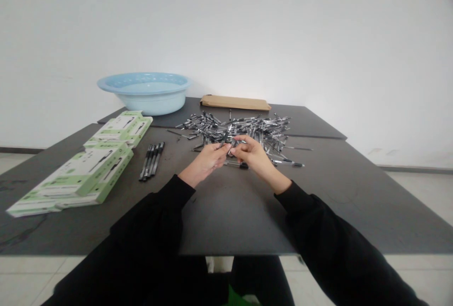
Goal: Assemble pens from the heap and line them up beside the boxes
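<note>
In front of a large loose pile of black and clear pens, my two hands come together above the table. My left hand is closed, with a pen held between thumb and fingers and pointing up and away. My right hand is pinched close beside it at the near end of the held pens; what exactly lies between its fingertips is too small to make out. A pen with a black cap lies on the table just below the hands. Left of my hands, several capped pens lie side by side in a row.
Green and white pen boxes lie stacked along the left of the dark table. A light blue basin stands at the back left. A flat brown cardboard piece lies behind the pile, near the white wall.
</note>
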The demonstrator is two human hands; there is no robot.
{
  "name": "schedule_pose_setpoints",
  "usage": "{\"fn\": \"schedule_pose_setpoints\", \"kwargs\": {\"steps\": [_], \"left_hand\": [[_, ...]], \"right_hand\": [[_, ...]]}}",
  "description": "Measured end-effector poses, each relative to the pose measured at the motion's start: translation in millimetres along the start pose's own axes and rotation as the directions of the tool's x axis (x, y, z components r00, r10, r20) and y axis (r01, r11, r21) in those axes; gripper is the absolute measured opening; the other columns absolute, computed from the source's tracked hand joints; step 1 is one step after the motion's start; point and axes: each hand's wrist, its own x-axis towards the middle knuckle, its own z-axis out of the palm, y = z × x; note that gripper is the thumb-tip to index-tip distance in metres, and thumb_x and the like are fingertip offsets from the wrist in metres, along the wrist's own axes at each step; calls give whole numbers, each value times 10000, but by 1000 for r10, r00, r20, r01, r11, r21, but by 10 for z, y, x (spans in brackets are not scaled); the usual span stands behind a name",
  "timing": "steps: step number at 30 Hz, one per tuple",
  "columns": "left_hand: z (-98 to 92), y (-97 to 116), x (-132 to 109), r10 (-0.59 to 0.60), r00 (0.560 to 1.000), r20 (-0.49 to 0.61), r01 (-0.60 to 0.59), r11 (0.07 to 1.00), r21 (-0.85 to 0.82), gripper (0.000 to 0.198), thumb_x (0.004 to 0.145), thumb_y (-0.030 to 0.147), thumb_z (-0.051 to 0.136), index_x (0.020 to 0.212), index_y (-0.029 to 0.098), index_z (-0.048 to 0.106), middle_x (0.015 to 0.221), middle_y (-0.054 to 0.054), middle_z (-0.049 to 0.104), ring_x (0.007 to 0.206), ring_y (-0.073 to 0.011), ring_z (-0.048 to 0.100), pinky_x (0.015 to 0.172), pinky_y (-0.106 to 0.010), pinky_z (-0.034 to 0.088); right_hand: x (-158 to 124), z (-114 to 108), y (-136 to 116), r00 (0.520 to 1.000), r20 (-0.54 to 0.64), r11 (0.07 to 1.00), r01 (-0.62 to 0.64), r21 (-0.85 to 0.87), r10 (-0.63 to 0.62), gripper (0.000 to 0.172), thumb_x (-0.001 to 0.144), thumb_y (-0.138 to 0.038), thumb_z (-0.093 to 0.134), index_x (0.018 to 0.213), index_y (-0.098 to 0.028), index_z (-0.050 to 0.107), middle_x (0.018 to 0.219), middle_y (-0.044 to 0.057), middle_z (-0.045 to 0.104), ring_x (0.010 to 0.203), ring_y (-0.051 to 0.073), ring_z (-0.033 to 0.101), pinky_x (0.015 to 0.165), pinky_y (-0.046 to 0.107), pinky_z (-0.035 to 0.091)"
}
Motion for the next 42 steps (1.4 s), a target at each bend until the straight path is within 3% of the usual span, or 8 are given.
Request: {"fn": "schedule_pose_setpoints", "kwargs": {"steps": [6, 14, 22, 29, 34, 36, 39, 42], "left_hand": [[-29, -1, 1, -5, 1000, 20, 4, 998, 66, 351, 822, 424, 702, 706, 171, 489, 486, 106, 300, 388, -24, 235, 413, -189, 179], [-7, -72, 30, 29, 995, -96, 1, 953, 304, 334, 802, 458, 676, 710, 166, 543, 465, 97, 326, 409, -52, 261, 424, -217, 173], [5, -54, 37, 232, 947, -221, -134, 913, 385, 261, 865, 397, 576, 748, 166, 601, 475, 85, 347, 422, -68, 279, 435, -215, 190], [54, -6, 14, 150, 958, -245, -87, 964, 251, 265, 902, 359, 524, 717, 169, 537, 463, 98, 316, 388, -55, 248, 420, -196, 201], [64, -12, 12, 145, 961, -238, -87, 967, 239, 259, 904, 342, 531, 717, 162, 536, 474, 94, 312, 390, -50, 249, 413, -195, 196], [56, -6, 8, 123, 975, -185, -82, 973, 217, 267, 912, 346, 515, 724, 159, 545, 484, 94, 295, 386, -50, 235, 407, -199, 185], [52, 9, -10, 92, 995, -37, -83, 979, 185, 306, 924, 380, 483, 747, 150, 578, 500, 87, 285, 387, -54, 234, 405, -207, 176], [60, 3, -35, 80, 994, 73, -93, 977, 194, 326, 907, 430, 512, 778, 145, 602, 509, 82, 297, 405, -59, 235, 413, -207, 183]], "right_hand": [[17, -49, 12, 996, 34, 989, 91, -116, -88, 394, 742, -435, 738, 1041, -194, 650, 623, -51, 571, 533, 97, 468, 523, 255, 371], [76, -103, 145, 999, -29, 993, -28, -111, 25, 359, 702, -452, 757, 921, -175, 693, 672, -18, 600, 541, 94, 476, 532, 255, 392], [92, -145, 189, 991, -100, 995, -96, -20, 93, 370, 685, -504, 771, 815, -192, 621, 615, -41, 597, 537, 95, 527, 524, 231, 413], [42, -273, -1, 934, 204, 937, -323, 133, 293, 306, 757, -418, 737, 809, -210, 519, 702, 21, 713, 567, 144, 654, 578, 278, 532], [-6, -383, -98, 806, 435, 902, -429, -40, 403, 274, 777, -416, 705, 786, -180, 566, 682, 64, 714, 517, 157, 635, 524, 287, 518], [10, -416, -105, 845, 390, 920, -391, -17, 366, 275, 752, -411, 731, 791, -174, 596, 701, 52, 708, 552, 147, 632, 528, 267, 498], [72, -485, -118, 962, 165, 967, -236, 95, 219, 270, 691, -387, 786, 784, -173, 651, 732, 18, 684, 615, 119, 604, 551, 236, 451], [135, -584, -141, 988, -70, 978, -127, 168, 140, 300, 624, -376, 833, 808, -180, 702, 704, -8, 648, 606, 106, 557, 561, 244, 415]]}}
